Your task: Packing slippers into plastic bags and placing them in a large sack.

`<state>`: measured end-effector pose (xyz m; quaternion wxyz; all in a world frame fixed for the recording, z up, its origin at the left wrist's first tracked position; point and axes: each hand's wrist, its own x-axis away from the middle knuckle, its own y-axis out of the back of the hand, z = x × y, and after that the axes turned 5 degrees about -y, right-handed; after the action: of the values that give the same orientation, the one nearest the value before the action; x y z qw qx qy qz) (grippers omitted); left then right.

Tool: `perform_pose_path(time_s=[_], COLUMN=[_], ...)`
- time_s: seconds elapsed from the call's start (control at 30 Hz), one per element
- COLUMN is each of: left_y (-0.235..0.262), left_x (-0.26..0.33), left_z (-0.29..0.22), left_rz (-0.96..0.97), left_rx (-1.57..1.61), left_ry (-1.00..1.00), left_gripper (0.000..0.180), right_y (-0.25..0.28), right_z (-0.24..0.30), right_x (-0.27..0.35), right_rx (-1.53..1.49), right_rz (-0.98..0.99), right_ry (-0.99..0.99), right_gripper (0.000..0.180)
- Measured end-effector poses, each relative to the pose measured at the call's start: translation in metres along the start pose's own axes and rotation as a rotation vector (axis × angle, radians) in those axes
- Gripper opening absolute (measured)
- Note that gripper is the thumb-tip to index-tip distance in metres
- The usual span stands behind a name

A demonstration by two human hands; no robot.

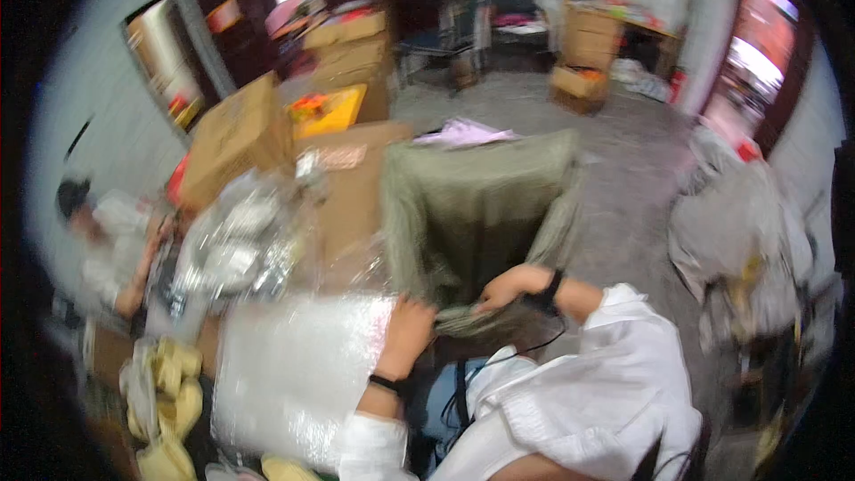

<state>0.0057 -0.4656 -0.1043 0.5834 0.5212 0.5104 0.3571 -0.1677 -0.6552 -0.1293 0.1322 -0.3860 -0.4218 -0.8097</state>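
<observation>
A large olive-green sack (481,165) gapes in front of me, its mouth spread wide and its inside dark. My left hand (410,336) is closed over the left part of its near rim. On the same rim, further right, the fingers of my right hand (515,289) pinch the fabric. Beside my left wrist lies a flat, shiny sheet of clear plastic wrap (294,374), white in look. What the sack holds, if anything, cannot be made out, and the picture is blurred.
Left of the sack stand a cardboard surface (352,205), a bulging clear plastic bag (236,249) and a large carton (236,138). Pale yellow pieces (174,392) lie lower left. A person (111,249) works at far left. Greyish sacks (735,232) stand at right.
</observation>
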Motion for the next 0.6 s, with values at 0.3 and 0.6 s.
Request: perform_pose_path(time_s=[0.3,0.6], left_y=[-0.013,-0.033], left_x=[0.034,0.034], left_z=[-0.007,-0.013], left_rz=[0.119,0.108], left_rx=[-0.083,0.092], left_ry=[0.345,0.534], left_gripper=[0.021,0.034], right_y=[0.14,0.167], right_z=[0.119,0.326], right_x=[0.024,-0.076], right_rx=[-0.067,0.484], right_rz=[-0.687,-1.274], right_ry=[0.418,0.668], right_gripper=[0.056,0.1])
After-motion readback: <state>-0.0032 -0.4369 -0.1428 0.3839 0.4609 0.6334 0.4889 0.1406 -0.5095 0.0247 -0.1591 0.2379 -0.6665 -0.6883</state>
